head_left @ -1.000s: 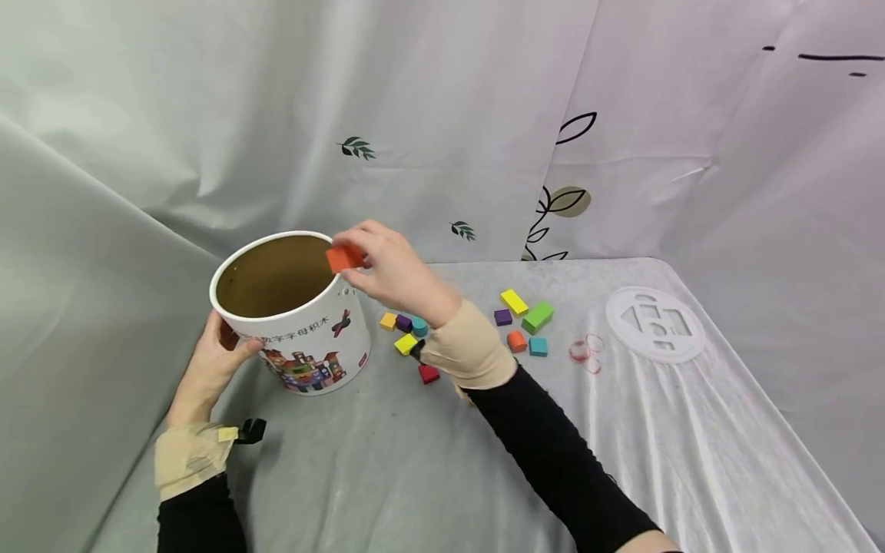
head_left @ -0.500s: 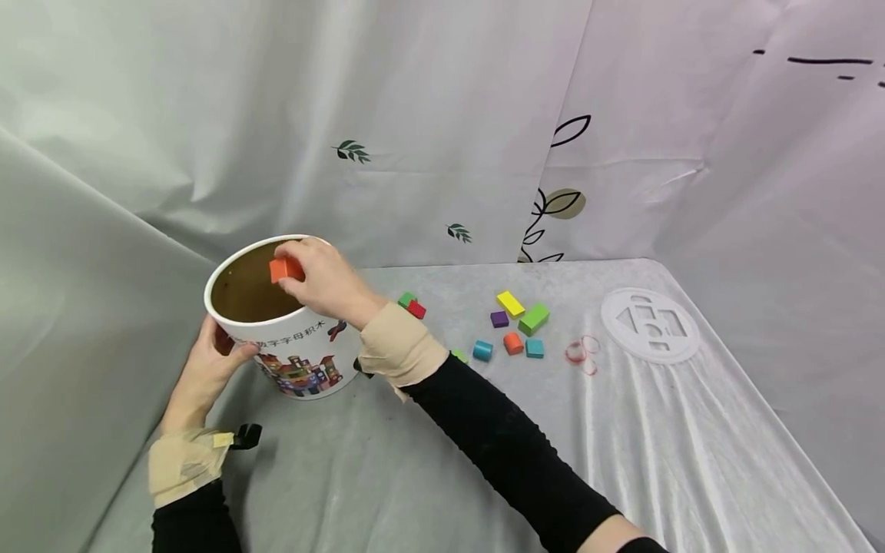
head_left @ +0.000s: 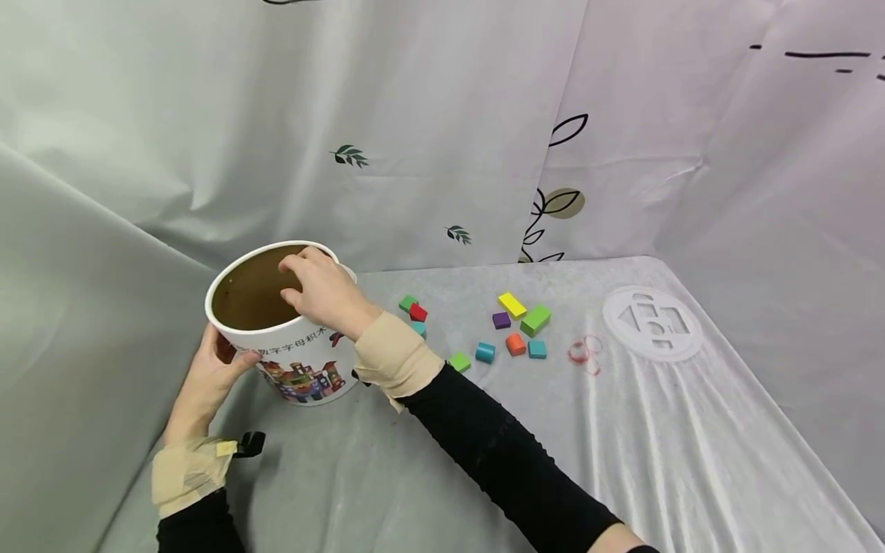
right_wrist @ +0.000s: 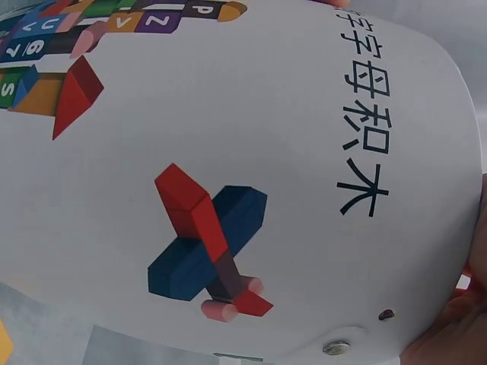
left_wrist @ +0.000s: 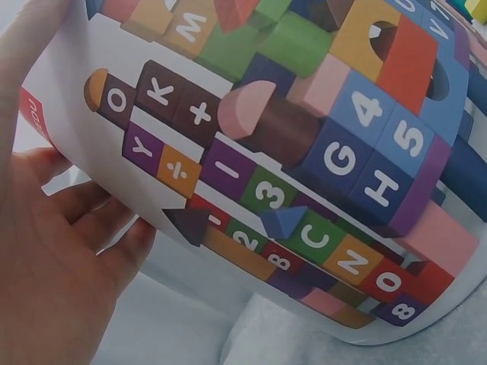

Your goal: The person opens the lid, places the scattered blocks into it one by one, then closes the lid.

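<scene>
A white bucket [head_left: 299, 355] printed with coloured blocks and black characters is at the left of the table, its round mouth facing up. My left hand [head_left: 206, 378] grips its left side, thumb on the printed front. In the left wrist view, the fingers [left_wrist: 125, 251] of that hand bend in against the bucket wall. Over the bucket's right rim reaches my right hand [head_left: 323, 290], thumb and fingers parted, with nothing between them. The right wrist view shows mostly the bucket's printed wall [right_wrist: 297, 152], with part of that hand at the right edge. The bucket's floor is hidden.
Right of the bucket lie several loose blocks, among them a red block [head_left: 418, 312], a blue cylinder [head_left: 485, 352], a yellow block [head_left: 512, 305] and a green block [head_left: 535, 320]. Farther right are reddish loops [head_left: 585, 353] and a white round lid with cut-outs [head_left: 615, 330]. Cloth walls [head_left: 415, 192] border the table.
My right hand has moved left over the bucket's mouth and let go of the orange block, which is out of sight. My left hand keeps its grip on the bucket.
</scene>
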Tool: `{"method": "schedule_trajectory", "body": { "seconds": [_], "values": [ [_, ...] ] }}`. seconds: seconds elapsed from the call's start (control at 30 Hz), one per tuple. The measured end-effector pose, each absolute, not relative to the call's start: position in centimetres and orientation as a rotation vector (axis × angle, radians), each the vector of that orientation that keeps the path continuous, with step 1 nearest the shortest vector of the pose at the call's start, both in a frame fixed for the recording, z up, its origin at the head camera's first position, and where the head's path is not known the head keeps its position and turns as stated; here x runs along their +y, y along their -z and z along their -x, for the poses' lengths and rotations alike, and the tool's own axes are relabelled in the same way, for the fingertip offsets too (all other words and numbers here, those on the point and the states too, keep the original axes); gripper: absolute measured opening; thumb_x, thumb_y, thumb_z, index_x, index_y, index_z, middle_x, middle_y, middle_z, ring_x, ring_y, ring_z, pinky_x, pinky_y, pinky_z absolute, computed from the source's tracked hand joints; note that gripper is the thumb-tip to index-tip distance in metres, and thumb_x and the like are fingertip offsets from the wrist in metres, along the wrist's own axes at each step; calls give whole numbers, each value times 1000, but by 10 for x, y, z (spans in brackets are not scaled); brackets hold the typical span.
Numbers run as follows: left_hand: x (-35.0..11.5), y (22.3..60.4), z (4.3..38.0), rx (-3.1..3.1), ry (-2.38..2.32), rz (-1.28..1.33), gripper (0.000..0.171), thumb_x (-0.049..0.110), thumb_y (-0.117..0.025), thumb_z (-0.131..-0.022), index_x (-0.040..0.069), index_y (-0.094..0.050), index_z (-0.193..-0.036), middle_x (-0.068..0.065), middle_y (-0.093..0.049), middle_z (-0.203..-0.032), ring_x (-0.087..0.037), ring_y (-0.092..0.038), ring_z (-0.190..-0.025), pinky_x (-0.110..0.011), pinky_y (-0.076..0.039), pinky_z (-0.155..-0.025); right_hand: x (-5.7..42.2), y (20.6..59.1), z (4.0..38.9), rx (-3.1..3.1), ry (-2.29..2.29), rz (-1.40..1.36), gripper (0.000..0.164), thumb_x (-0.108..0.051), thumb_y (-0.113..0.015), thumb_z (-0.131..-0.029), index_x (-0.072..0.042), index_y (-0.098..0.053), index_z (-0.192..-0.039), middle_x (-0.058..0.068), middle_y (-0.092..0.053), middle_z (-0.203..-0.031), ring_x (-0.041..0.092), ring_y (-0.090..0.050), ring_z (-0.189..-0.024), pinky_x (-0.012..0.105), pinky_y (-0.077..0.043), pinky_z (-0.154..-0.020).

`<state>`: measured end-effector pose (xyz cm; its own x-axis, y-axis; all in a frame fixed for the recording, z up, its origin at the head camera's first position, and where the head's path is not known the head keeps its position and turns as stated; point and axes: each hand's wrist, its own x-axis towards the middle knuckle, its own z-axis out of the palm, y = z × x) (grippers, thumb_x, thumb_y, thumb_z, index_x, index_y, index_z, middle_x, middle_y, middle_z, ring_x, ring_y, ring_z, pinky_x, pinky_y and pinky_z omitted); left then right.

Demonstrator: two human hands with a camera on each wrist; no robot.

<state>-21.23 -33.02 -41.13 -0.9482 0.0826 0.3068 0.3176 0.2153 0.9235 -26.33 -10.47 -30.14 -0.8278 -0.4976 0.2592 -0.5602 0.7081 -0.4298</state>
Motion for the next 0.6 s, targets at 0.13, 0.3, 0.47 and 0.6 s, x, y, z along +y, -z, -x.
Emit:
{"method": "schedule_trajectory", "body": {
  "seconds": [0.13,0.3,0.47,0.6],
  "values": [
    [-329,412,214,-2274,1817,376,87,5,-72,-88,22,-20,-156,-15,-31,-146,-20,-38,-121,-16,-36,-90,-105,300,263,-2763,-771,-872,35,-29,-61,-98,-19,-59,-131,-3,-50,-129,8,-53,-110,16,-41,-88],
    [-328,415,211,-2298,1815,349,87,6,-71,-89,23,-19,-156,-14,-31,-146,-21,-36,-122,-15,-35,-90,-104,304,261,-2771,-793,-859,34,-26,-61,-98,-19,-59,-131,-2,-48,-132,8,-52,-111,16,-41,-88],
    [-328,416,212,-2262,1849,376,87,4,-72,-88,21,-20,-156,-14,-31,-145,-22,-36,-122,-16,-35,-91,-103,306,261,-2735,-802,-847,33,-22,-61,-97,-18,-60,-130,0,-48,-133,10,-52,-112,16,-41,-88],
    [-327,414,214,-2236,1870,396,88,3,-72,-87,20,-21,-156,-16,-31,-144,-22,-37,-122,-16,-35,-91,-102,305,262,-2718,-802,-853,33,-21,-61,-97,-17,-60,-129,1,-48,-134,10,-52,-113,16,-40,-89]
  ]
}}
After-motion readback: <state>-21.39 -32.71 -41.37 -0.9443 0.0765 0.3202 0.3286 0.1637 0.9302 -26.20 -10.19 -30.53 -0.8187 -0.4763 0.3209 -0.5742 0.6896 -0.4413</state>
